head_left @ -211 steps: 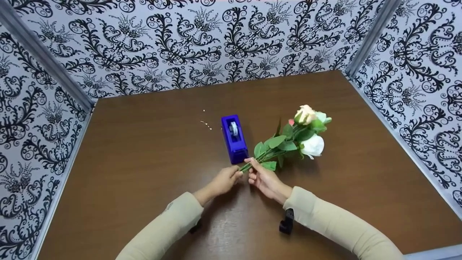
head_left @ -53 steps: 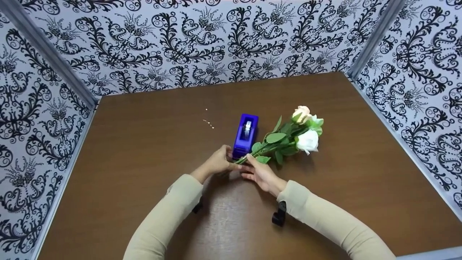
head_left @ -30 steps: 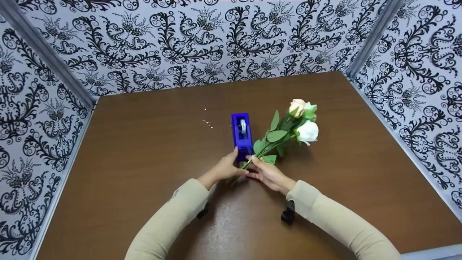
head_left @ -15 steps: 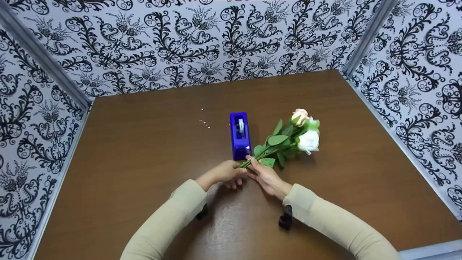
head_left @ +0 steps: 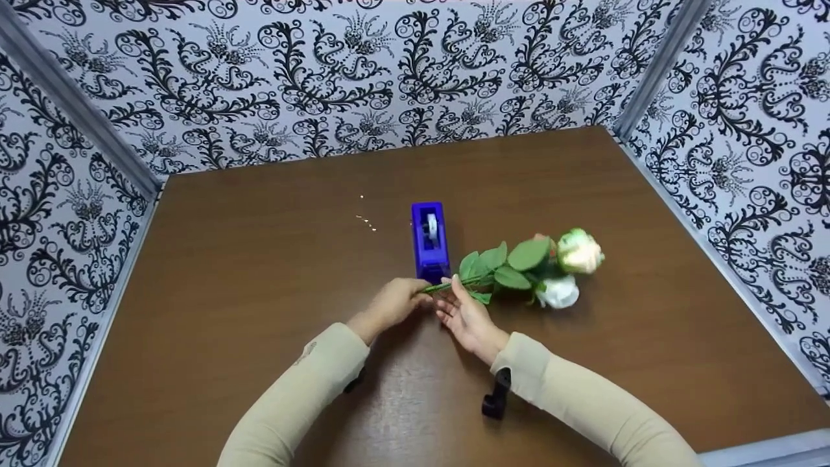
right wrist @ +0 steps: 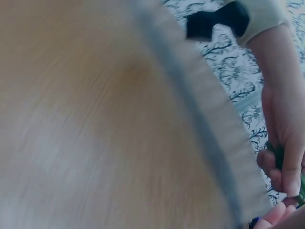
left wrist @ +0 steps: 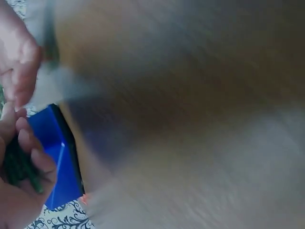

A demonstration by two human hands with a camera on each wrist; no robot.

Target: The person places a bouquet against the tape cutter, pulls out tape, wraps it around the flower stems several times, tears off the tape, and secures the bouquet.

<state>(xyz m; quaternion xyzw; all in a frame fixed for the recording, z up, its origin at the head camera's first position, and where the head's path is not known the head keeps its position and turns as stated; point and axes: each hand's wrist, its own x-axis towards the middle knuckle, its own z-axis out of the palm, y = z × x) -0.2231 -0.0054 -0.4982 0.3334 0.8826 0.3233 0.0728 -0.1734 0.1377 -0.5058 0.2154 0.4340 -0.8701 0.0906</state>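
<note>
two hands (head_left: 425,308), one tape dispenser (head_left: 428,243), two roses (head_left: 569,271)

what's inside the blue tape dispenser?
The blue tape dispenser has a white tape roll upright in its open slot. Its lower half sits hidden in the body; the cutter end is covered by the stems.

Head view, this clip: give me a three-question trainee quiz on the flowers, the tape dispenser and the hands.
1. True or false: the blue tape dispenser stands left of the flower heads.
2. What do both hands hold? A) the flower stems B) a loose tape roll C) scissors
3. Fill in: the white rose lies nearer the person than the ___ rose.

Key:
1. True.
2. A: the left hand and the right hand meet at the green flower stems, just in front of the dispenser.
3. Cream.
</note>
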